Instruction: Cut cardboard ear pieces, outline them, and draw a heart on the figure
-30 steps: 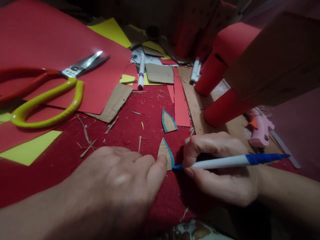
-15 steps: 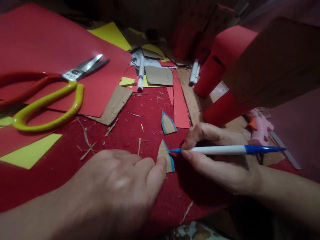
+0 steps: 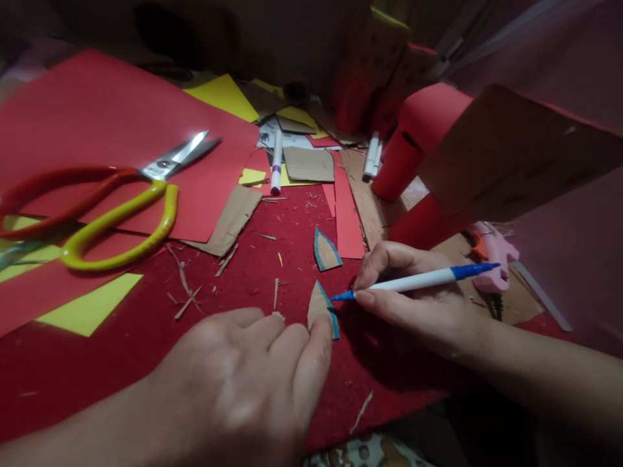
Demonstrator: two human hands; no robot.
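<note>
A small pointed cardboard piece (image 3: 317, 303) lies on the red surface, with blue along its right edge. My left hand (image 3: 253, 370) has its fingers curled, and one finger presses the piece's lower part flat, hiding some of it. Pinched in the thumb and fingers of my right hand (image 3: 418, 305) is a blue marker (image 3: 413, 281) with a white barrel. Its blue tip is at or very near the piece's right edge. Just beyond lies a second pointed cardboard piece (image 3: 328, 250), with blue running along its edges.
Scissors (image 3: 160, 168) with red and yellow handles rest on red paper (image 3: 117, 117) at left. A purple-banded marker (image 3: 276, 162) and a cardboard scrap (image 3: 309, 163) lie farther back. Red tubes (image 3: 389, 170) and a pink glue gun (image 3: 494, 256) are at right.
The view has tilted, so the scene sits slightly lower. The marker's rear end has swung up and toward the left, while its tip stays by the piece's right edge. My left finger keeps pressing.
</note>
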